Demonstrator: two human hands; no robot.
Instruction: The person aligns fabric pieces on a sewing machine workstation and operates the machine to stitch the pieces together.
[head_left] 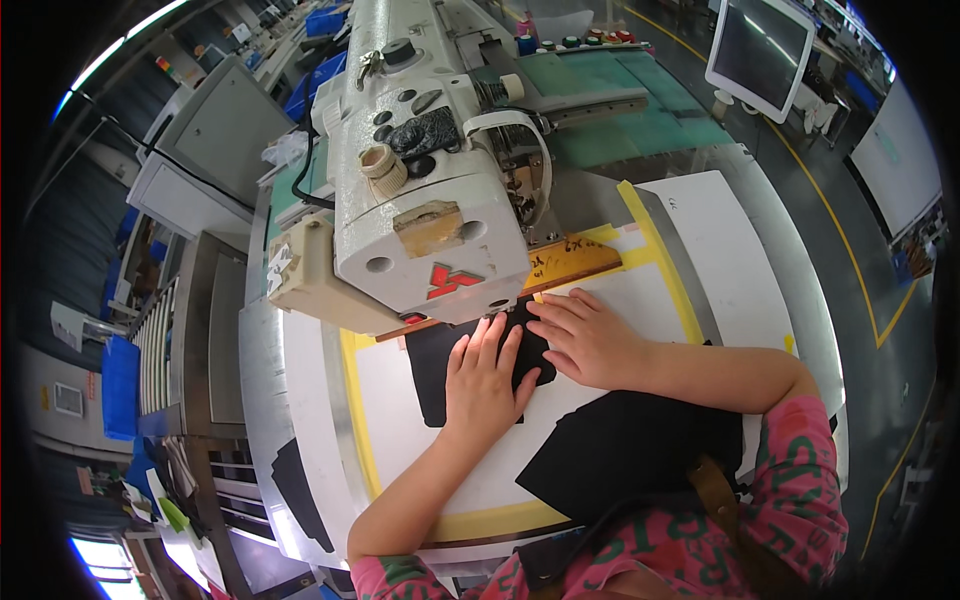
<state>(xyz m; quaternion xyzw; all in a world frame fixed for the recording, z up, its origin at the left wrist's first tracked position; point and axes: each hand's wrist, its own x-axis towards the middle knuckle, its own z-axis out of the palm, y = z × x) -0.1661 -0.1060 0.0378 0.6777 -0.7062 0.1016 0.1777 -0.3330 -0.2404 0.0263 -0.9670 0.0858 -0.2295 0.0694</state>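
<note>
Cloth (pixel 430 372): likely light, limp; best pressed flat near edges. Left hand (pixel 480 395), right hand (pixel 598 350): fingers (pixel 489 345) extended on it, not gripping.

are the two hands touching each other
Apart: the head view shows a strip of black cloth between the left hand and right hand.

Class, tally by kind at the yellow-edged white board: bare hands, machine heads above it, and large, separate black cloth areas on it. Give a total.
Bare hands: 2 (left hand, right hand)
Machine head: 1
Large black cloth areas: 2 (cloth under the hands, cloth nearer the body)
Total: 5
</note>
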